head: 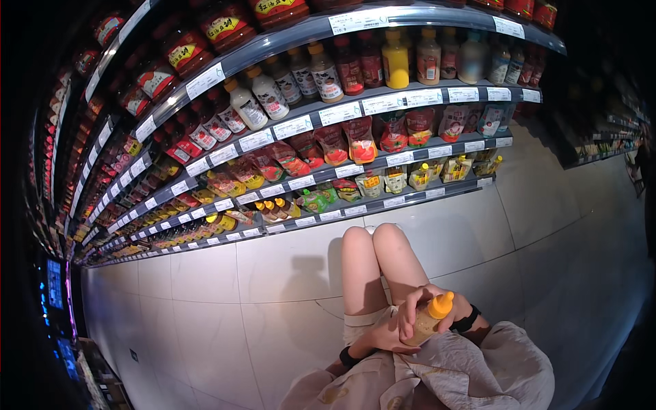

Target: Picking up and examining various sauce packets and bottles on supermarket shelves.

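A squeeze bottle of tan, speckled sauce (pixel 424 328) with a yellow nozzle cap (pixel 441 305) is held over my lap, tilted towards the right. My left hand (pixel 387 332) cups it from the left and below. Around its far and right sides wraps my right hand (pixel 458 307), fingers partly over the body. Both palms are hidden behind the bottle, and any label on it is turned out of sight. Black bands (pixel 465 319) circle both wrists. My bare knees (pixel 373 241) point towards the shelving.
A store shelf (pixel 353 171) curves across the front, stocked with bottled sauces (pixel 327 74), red pouches (pixel 361 141) and large red jars (pixel 187 51). Several small yellow-capped bottles (pixel 277 209) stand on its lowest level. Pale floor tiles (pixel 205 318) spread around me. Lit screens (pixel 54 284) appear at far left.
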`<move>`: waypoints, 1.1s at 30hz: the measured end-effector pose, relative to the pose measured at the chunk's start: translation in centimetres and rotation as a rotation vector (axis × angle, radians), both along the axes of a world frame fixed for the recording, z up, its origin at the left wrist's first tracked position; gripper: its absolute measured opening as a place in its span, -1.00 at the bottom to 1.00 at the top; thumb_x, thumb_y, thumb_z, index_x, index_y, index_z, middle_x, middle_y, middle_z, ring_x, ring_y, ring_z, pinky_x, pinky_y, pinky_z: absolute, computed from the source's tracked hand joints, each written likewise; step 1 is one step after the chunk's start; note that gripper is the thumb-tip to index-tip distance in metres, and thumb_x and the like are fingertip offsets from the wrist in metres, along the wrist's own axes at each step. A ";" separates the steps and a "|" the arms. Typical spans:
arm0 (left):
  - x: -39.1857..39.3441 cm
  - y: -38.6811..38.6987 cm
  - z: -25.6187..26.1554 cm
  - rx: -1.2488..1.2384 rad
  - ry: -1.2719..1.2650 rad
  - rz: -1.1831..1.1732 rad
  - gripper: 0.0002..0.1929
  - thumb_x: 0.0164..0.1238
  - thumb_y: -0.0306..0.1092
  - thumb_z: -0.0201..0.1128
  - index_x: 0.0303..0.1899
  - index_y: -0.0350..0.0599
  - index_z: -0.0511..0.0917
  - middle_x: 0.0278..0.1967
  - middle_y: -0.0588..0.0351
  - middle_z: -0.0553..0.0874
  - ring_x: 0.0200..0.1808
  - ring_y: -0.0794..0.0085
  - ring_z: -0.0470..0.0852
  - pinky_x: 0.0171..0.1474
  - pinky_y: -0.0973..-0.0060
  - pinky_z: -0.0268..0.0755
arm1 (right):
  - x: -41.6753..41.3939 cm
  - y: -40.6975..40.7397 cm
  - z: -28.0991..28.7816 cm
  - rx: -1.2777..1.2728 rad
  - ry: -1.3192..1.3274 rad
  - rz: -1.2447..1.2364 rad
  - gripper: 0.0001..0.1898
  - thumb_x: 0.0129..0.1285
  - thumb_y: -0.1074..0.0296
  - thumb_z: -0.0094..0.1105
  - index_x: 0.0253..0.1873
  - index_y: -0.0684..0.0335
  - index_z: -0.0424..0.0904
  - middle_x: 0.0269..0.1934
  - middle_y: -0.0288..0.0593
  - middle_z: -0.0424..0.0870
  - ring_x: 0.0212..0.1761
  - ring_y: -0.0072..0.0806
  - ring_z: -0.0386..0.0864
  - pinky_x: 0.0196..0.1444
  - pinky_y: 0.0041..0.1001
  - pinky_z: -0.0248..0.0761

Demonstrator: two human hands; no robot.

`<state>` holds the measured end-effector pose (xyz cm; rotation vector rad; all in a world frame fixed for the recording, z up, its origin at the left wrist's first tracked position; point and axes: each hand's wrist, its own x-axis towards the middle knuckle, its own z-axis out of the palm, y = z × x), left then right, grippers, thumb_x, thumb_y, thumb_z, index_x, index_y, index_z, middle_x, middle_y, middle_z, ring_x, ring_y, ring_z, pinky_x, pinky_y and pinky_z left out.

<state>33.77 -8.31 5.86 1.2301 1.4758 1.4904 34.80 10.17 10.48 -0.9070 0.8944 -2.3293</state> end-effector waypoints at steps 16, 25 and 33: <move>-1.5 2.9 1.8 -0.094 0.336 0.870 -0.42 -0.28 -0.37 0.49 -0.08 -0.17 0.44 -0.18 -0.02 0.57 -0.13 0.03 0.57 -0.06 0.25 0.42 | 1.7 -4.4 1.1 0.333 -0.060 -1.278 -0.45 0.13 0.24 0.31 0.04 0.20 0.09 -0.16 -0.04 0.47 -0.05 -0.34 0.47 0.17 -0.26 0.26; -0.6 0.7 2.1 0.010 -0.265 0.286 -0.23 -0.13 -0.30 0.49 0.18 -0.26 0.29 0.05 0.00 0.51 0.12 0.35 0.47 0.18 0.40 0.28 | 0.5 -1.1 1.8 0.123 -0.059 -0.559 -0.15 -0.07 0.06 0.49 0.24 0.27 0.15 0.04 0.01 0.45 0.11 -0.30 0.42 0.19 -0.33 0.25; -0.5 0.4 0.8 -0.228 -0.230 -0.093 -0.20 0.00 -0.16 0.44 0.22 -0.36 0.20 0.16 -0.09 0.41 0.18 0.32 0.41 0.20 0.51 0.26 | 1.4 -0.7 1.0 0.322 0.008 -0.348 -0.45 -0.04 0.39 0.37 0.06 0.36 0.33 -0.21 -0.10 0.59 -0.16 -0.40 0.57 -0.02 -0.43 0.43</move>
